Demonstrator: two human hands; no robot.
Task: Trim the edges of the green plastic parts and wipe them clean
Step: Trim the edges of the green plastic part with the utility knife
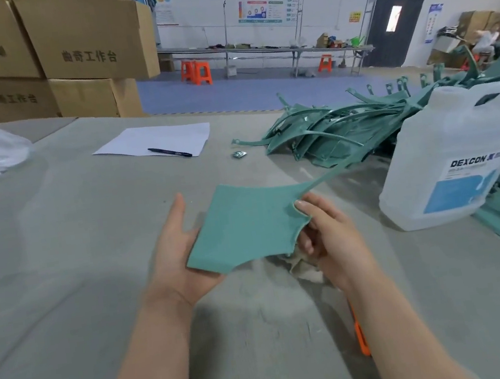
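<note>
Tilting the green part [244, 225] up, probably to inspect its edges, I prop it on my flat left hand [178, 256] and pinch its corner with my right hand [328, 236].

On the desk [59, 246], a pen [170, 152] lies on paper [153, 140] at the back; to its right a pile of parts [330, 134], a jug [449, 169] before them, possibly a rag [303, 266] nearer.

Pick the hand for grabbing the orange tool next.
Right hand, likely: orange tool lies beside its forearm, while left hand supports the green part from below.
</note>
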